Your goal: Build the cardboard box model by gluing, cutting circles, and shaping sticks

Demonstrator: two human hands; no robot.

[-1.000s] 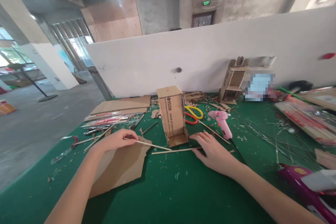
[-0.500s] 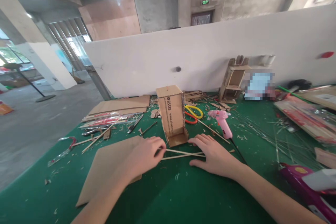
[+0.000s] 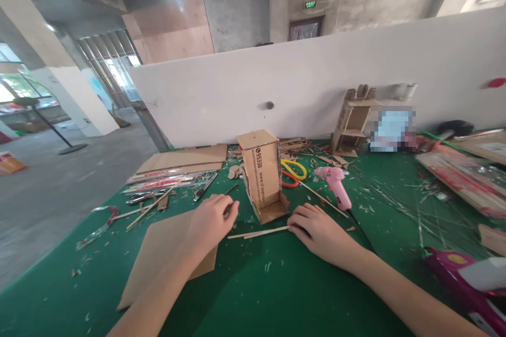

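Note:
Two thin wooden sticks lie nearly side by side above the green table, their left ends bare. My right hand closes its fingertips on their right ends. My left hand is loosely curled just up and left of the sticks' free ends, apart from them, with a gap between thumb and fingers. It hovers over the right part of a flat cardboard sheet, partly hiding it. Just beyond the sticks, between my hands, stands an open-fronted cardboard box structure with printed lettering, leaning a little.
A pink glue gun lies at right, beyond my right hand. Yellow-handled scissors sit behind the box. A cardboard shelf stands at the back. A purple tool is at lower right. Cardboard strips and scraps litter the green table.
My left hand has let go of the sticks and drawn left and up. The crossed sticks now lie almost together, their right ends gripped by my right hand, whose fingers have closed.

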